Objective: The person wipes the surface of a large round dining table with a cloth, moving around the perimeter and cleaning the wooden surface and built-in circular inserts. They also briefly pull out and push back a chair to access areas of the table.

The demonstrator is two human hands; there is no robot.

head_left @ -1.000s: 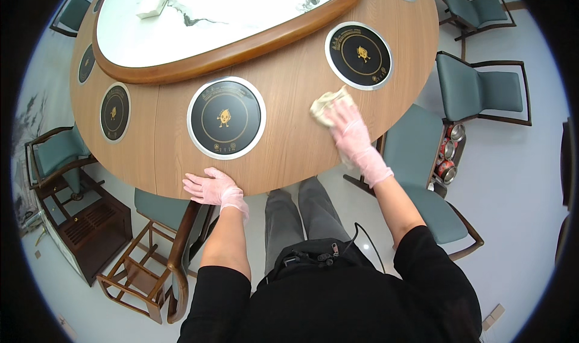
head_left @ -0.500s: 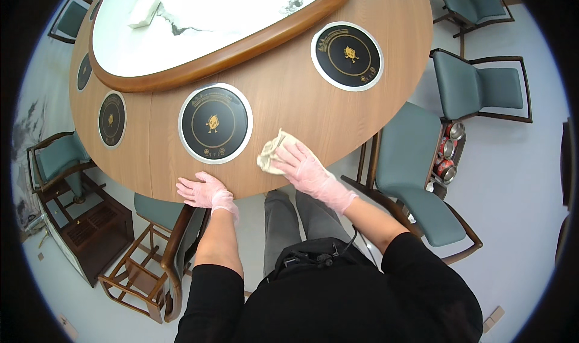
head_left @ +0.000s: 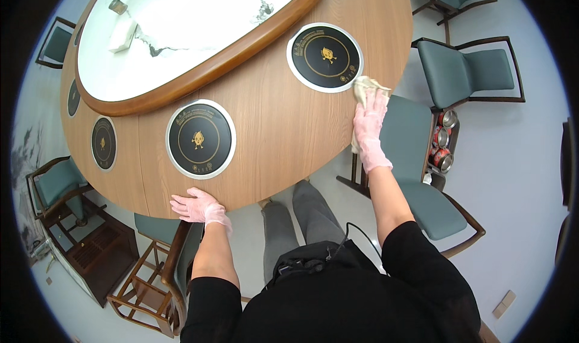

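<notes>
My right hand [head_left: 369, 124], in a thin pink glove, presses a pale cream cloth [head_left: 369, 85] against the wooden round table [head_left: 265, 144] at its right edge. The cloth bunches past the fingertips and touches the rim of a round black cooktop [head_left: 325, 57] set into the tabletop. Part of it hangs below the palm by the table's edge. At the near edge my left hand [head_left: 198, 207], gloved the same way, rests on the wood with fingers spread, holding nothing. Just beyond it lies another black cooktop [head_left: 201, 139] with a silver rim.
A raised marble-look centre [head_left: 199, 29] with a thick wooden border fills the far side, bearing a white box [head_left: 123, 35]. Green padded chairs [head_left: 443, 71] surround the table; one stands close to my right arm. Beside it a tray holds several metal-topped containers [head_left: 443, 160].
My right hand has swept the cloth far and to the right, from the near edge to beside the right cooktop. My left hand stays on the near edge. The view has shifted slightly.
</notes>
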